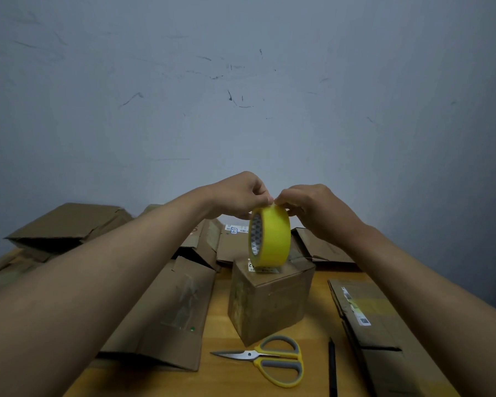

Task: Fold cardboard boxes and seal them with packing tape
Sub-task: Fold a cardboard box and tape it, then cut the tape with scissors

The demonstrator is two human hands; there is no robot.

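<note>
The round yellow packing tape roll (270, 236) stands on edge atop the small folded brown cardboard box (269, 299). The left hand (241, 196) and the right hand (307, 207) pinch its top rim, probably hunting the loose end.

Yellow tape roll (270, 236), brown box (269, 299), yellow-and-grey scissors (272, 359), seemingly black pen (332, 368)

1. Scissors (269, 359) with yellow-and-grey handles lie closed on the counter (221, 333), well below both hands, blades pointing toward the left-hand side.
2. A thin black pen or pencil (332, 368) lies just beside the scissors, under the right forearm's side, running toward the near edge.
3. A scuffed pale blue-grey wall (241, 81) rises behind and above the hands.
</note>
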